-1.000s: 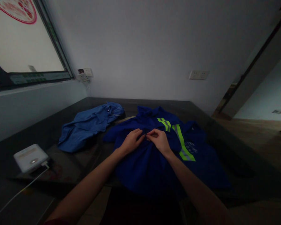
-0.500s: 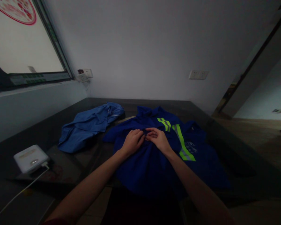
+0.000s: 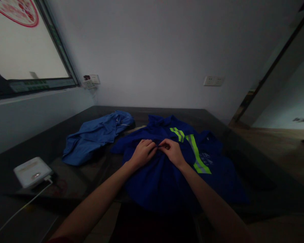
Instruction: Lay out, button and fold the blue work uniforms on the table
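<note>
A dark blue work shirt (image 3: pixel 152 185) with yellow-green reflective strips lies spread on the dark table, its collar toward the wall. Both hands meet at the middle of its front. My left hand (image 3: pixel 145 152) is closed in a pinch on the cloth. Facing it, my right hand (image 3: pixel 171 152) also pinches the fabric, thumb against forefinger, its tips almost touching the left ones. Creases run down from the pinched spot. Whether a button sits between the fingertips is too small and dark to tell. Another dark blue garment (image 3: pixel 225 172) with a white print lies against the shirt's right side.
A lighter blue garment (image 3: pixel 93 135) lies crumpled on the left of the dark table (image 3: pixel 76 182). Nearer on that side is a white box-shaped device (image 3: pixel 31 171) with a white cable (image 3: pixel 22 209) running off the front left. Behind the table rises a wall with sockets (image 3: pixel 214 81).
My right hand's fingers have drawn together into a tighter pinch at the shirt front, close to the left fingertips. My left hand stays nearly in place. The garments have barely moved.
</note>
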Tool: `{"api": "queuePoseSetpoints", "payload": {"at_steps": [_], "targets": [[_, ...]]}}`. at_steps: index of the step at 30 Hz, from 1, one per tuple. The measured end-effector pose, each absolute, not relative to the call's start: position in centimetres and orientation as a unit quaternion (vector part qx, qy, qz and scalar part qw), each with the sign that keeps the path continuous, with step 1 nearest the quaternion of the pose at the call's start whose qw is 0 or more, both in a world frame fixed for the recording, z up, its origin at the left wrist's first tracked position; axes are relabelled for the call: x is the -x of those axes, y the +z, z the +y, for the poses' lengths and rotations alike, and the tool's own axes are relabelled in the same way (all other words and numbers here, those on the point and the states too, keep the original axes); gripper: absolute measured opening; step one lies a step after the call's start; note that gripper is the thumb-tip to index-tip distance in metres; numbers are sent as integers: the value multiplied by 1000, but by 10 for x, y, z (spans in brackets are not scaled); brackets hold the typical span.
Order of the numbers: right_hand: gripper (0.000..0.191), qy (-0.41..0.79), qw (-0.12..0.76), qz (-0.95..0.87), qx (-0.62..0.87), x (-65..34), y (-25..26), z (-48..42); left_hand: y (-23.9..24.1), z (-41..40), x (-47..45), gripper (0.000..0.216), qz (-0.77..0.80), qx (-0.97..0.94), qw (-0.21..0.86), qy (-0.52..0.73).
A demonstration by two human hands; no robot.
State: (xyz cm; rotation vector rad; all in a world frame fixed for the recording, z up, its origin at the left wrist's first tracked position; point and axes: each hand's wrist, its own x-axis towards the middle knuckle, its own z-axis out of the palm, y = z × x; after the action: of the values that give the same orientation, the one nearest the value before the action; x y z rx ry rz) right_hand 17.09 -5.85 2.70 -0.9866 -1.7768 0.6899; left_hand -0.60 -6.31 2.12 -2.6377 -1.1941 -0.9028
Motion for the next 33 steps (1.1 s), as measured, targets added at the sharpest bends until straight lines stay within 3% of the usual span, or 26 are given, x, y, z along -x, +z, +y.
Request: {"api": "queuePoseSetpoints", "payload": {"at_steps": [8, 10, 14, 18, 22, 27, 30, 33], "targets": [[3, 240, 480, -755, 377, -170, 26, -59, 22, -54, 8, 25, -392, 790, -134, -452], [1, 261, 463, -764, 366, -170, 28, -61, 17, -46, 11, 24, -389, 792, -163, -442], [2, 274, 415, -798, 340, -169, 35, -67, 4, -31, 19, 47, -381, 820, -207, -374], [5, 273, 321, -840, 343, -168, 39, -73, -1, -30, 20, 64, -412, 832, -184, -324], [5, 238, 260, -863, 363, -172, 33, -86, 6, -36, 12, 66, -490, 832, -59, -254], [12, 218, 224, -869, 384, -182, 21, -115, 27, -29, -10, 69, -393, 892, 71, -213], [33, 213, 189, -866, 410, -185, 18, -129, 33, -11, -24, 75, -341, 919, 53, -191], [54, 201, 146, -858, 450, -186, 19, -139, 21, 10, -35, 62, -337, 933, -33, -126]]}}
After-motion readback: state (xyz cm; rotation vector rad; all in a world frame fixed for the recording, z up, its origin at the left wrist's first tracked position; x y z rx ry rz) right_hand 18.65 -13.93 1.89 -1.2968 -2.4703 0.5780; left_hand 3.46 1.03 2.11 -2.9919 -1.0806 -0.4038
